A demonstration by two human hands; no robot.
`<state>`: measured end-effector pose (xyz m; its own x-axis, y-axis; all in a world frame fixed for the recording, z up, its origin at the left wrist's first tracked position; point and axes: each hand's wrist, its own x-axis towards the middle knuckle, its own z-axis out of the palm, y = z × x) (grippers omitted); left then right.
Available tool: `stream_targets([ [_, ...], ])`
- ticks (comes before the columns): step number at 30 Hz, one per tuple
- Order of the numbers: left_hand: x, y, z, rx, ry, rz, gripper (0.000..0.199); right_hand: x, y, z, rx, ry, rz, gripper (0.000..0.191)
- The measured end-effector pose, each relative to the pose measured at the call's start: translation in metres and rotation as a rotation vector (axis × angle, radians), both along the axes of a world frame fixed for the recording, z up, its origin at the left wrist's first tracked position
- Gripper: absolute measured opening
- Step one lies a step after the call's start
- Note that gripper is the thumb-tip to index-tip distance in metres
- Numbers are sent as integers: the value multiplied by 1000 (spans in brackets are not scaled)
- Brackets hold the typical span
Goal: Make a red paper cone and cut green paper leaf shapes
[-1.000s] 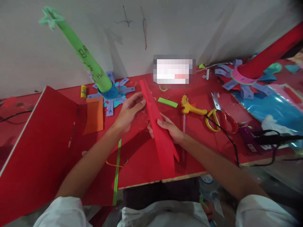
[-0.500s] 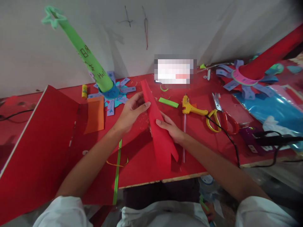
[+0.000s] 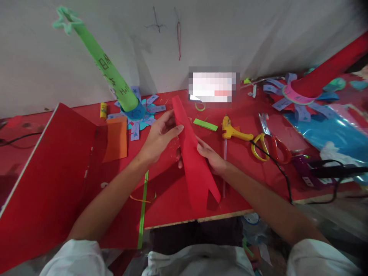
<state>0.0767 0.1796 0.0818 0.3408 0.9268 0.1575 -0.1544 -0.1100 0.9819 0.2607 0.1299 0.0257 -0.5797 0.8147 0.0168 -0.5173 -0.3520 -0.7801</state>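
A sheet of red paper (image 3: 194, 168), rolled into a long narrow tube with a flared near end, is held in the air over the red tabletop. My left hand (image 3: 162, 134) grips its upper left part, thumb on top and fingers partly hidden behind. Lower down, my right hand (image 3: 211, 157) is wrapped round the tube's right side; its fingertips show past the left edge. A bright green strip (image 3: 205, 124) and a yellow glue gun (image 3: 234, 131) with a clear glue stick lie to the right of the tube.
Scissors (image 3: 266, 140) with yellow and red handles lie at right, near a black cable. A green paper tube (image 3: 106, 69) on a flower-like base stands at left. A glue stick (image 3: 103, 110), orange paper (image 3: 116, 138) and a large upright red board (image 3: 43, 180) are also at left.
My right thumb has slid from the top of the red tube to its right edge. Fingertips now show on its left, and the near end has opened wider.
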Motion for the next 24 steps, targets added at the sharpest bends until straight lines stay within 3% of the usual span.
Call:
stream_targets([
  [5,0,2,-3,15,-1,6,40,-1,1,-2,3,11,26,56],
  [13,-1,3,0,14,35,0,37,0,0,-2,-57,-10,-34,60],
  [15,-2,5,1,3,33,47,33,1,1,-1,-41,1,-49,58],
  [20,-10,16,-1,54,-7,303,21,2,4,1,11,12,-81,54],
  [24,-14,20,-2,80,9,323,40,2,5,-1,9,3,-90,56],
])
